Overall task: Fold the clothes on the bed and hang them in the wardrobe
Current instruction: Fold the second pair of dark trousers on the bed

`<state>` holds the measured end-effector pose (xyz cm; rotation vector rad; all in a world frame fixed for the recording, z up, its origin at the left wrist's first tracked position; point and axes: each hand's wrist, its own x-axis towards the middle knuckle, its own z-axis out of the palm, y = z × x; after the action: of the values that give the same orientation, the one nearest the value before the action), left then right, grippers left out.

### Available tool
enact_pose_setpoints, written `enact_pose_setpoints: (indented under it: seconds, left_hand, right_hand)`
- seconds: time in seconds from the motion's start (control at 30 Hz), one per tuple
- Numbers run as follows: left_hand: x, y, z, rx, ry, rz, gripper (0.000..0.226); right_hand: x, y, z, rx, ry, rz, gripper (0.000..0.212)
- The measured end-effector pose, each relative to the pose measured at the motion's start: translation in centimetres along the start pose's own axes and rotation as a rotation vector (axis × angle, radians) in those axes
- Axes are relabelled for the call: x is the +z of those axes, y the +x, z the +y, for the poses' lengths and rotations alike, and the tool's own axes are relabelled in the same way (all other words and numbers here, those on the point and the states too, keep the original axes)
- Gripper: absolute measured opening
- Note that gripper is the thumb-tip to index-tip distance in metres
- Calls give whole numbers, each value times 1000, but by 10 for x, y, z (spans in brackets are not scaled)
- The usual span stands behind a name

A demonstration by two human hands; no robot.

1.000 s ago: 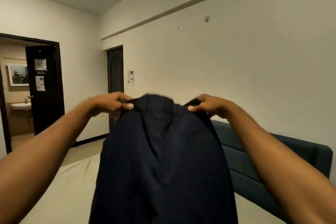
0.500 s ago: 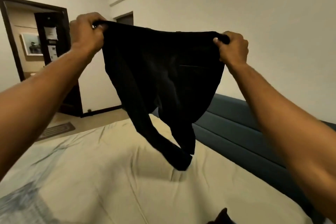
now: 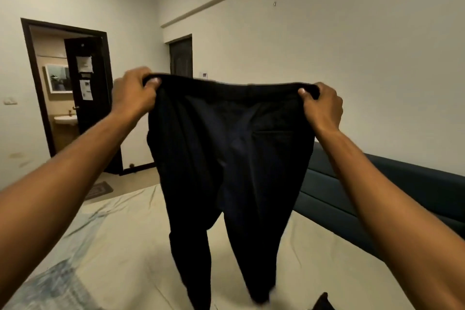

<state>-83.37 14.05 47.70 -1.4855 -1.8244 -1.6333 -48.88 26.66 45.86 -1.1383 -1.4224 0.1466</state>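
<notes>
Both hands pinch the waistband: left hand point(image 3: 134, 94) at 10 o'clock, right hand point(image 3: 322, 106) at 2. Half a second back the dark navy fabric trousers point(image 3: 226, 158) swung bunched; now I see legs hanging straight over the cream bedsheet point(image 3: 120, 246). Ready to fold, I'd say.

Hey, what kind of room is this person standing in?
Most likely a bedroom, perhaps a hotel or rented room: a sheeted bed with a dark padded headboard, and an open doorway showing a bathroom sink and mirror.
</notes>
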Motion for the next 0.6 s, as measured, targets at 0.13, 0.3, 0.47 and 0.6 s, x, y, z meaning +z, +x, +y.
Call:
enact_pose_setpoints:
  seconds: [0.13, 0.3, 0.47, 0.6]
  left_hand:
    - [-28, 37, 48, 92, -17, 316, 19]
    - [-29, 75, 65, 154, -30, 413, 15]
    - [35, 76, -13, 90, 161, 142, 19]
    - [93, 46, -97, -146, 255, -331, 14]
  right_hand:
    - [-15, 18, -51, -97, 128, 200, 26]
    - [-9, 44, -81, -127, 145, 249, 26]
    - [53, 54, -16, 0, -16, -257, 21]
    - [121, 24, 71, 220, -140, -567, 13]
